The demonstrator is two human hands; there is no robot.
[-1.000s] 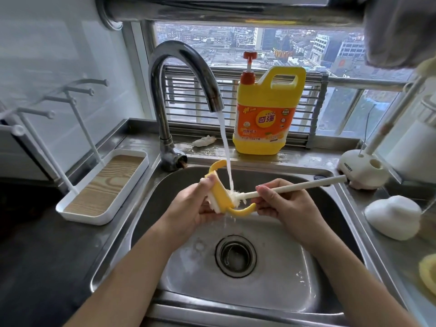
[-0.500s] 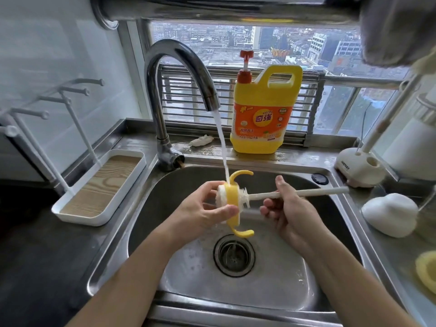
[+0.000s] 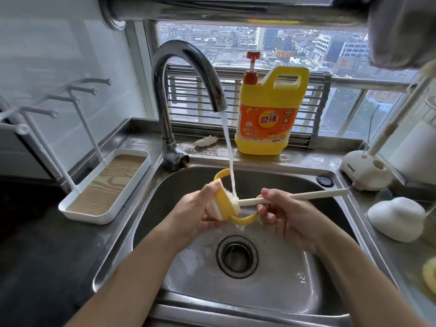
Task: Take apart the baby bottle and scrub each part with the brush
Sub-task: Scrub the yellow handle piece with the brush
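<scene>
Over the steel sink [image 3: 306, 286], my left hand [image 3: 195, 215] grips the bottle's yellow collar with its two curved handles [image 3: 225, 204]. One handle points up toward the tap, the other curves down to the right. My right hand [image 3: 283, 213] holds the cream handle of the bottle brush [image 3: 292, 197], whose bristle head sits inside the collar. Water from the tap [image 3: 188, 90] runs onto the collar and bristles.
A yellow dish-soap jug [image 3: 269, 114] stands on the ledge behind the sink. A white drying rack with a wood-look tray [image 3: 106, 187] is at left. At right are a cream brush stand [image 3: 365, 171], a white dome-shaped cap [image 3: 396, 218] and a yellow part [image 3: 429, 274] at the edge.
The collar has turned in my left hand, so its handles changed direction. My right hand went from loosely touching the brush handle to gripping it, and the brush head stays in the collar.
</scene>
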